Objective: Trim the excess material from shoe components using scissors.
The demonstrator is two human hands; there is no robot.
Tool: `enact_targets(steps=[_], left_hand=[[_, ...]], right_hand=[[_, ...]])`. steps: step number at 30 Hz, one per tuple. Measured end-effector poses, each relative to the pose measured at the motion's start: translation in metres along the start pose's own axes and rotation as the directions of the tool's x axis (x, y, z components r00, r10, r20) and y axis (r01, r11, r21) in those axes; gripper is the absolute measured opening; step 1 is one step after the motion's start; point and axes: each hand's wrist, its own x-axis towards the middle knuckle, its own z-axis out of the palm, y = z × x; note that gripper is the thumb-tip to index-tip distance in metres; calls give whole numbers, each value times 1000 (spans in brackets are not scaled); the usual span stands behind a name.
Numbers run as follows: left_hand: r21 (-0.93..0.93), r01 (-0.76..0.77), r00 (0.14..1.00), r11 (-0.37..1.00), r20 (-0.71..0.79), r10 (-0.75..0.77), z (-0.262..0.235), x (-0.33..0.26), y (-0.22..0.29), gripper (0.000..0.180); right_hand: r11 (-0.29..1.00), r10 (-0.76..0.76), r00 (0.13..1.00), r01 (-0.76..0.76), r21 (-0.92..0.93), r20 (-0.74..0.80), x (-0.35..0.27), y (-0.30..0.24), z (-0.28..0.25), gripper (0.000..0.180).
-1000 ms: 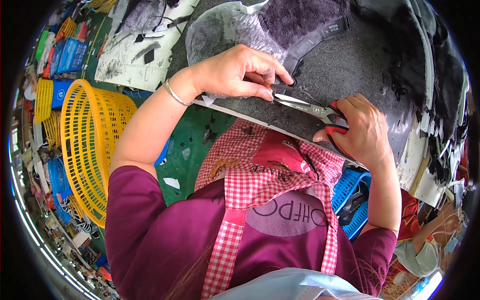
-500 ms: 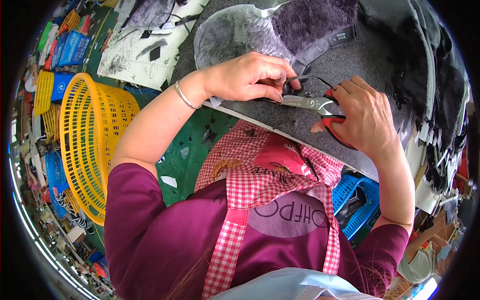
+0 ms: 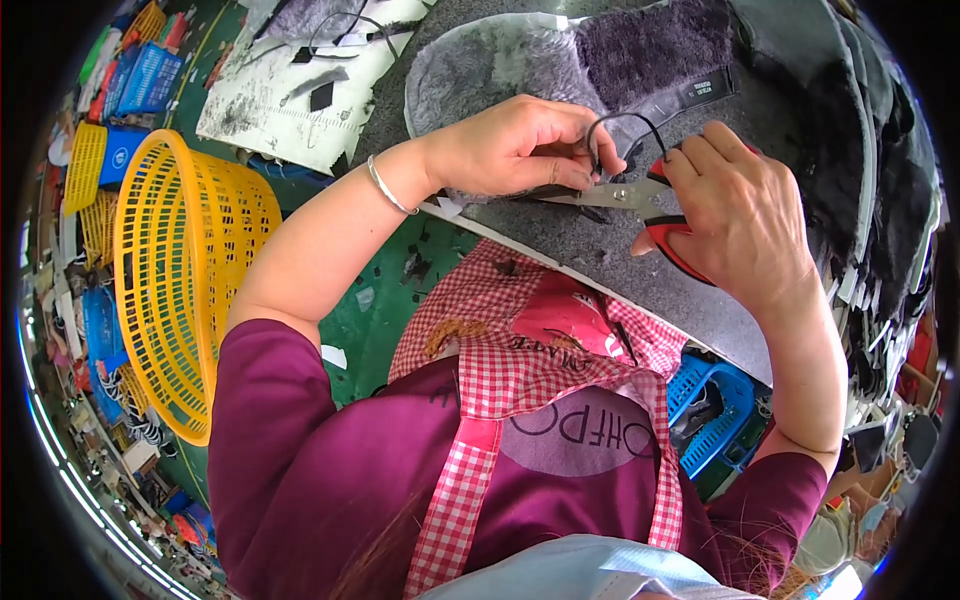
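My left hand (image 3: 535, 145) is closed, its thumb and fingers pinching a thin black strip (image 3: 648, 121) that arcs over toward my right hand. My right hand (image 3: 740, 215) grips scissors (image 3: 622, 194) by their red and black handles. The metal blades point left and reach in under my left fingertips, so their tips are partly hidden. Just beyond my hands lies a plush piece, with a light grey furry part (image 3: 490, 72) and a dark grey-purple furry part (image 3: 655, 50). Along its near edge runs a black band with a printed label (image 3: 706, 88).
Hanging dark fabric pieces (image 3: 890, 190) crowd the table's right side. A cutting-marked white board (image 3: 270, 115) with black scraps lies at the far left. A tall yellow basket (image 3: 262, 205) stands left of me; a blue basket (image 3: 745, 395) sits below the table edge. Scraps litter the green floor (image 3: 385, 300).
The black strip now bows up in a higher arc between my hands. My right hand and the scissors have shifted slightly, and the plush piece appears a little further right.
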Motion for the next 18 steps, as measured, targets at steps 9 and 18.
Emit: enact_targets(steps=[9,18], left_hand=[[-332,-72,988,941,-150,23,1,1,-10,20],[-400,-48,991,915,-133,-6,-3,5,-16,25]], right_hand=[[996,-28,998,33,88,-64,-4,11,22,55],[961,60,983,-10,275,-174,-8,9,56,62]])
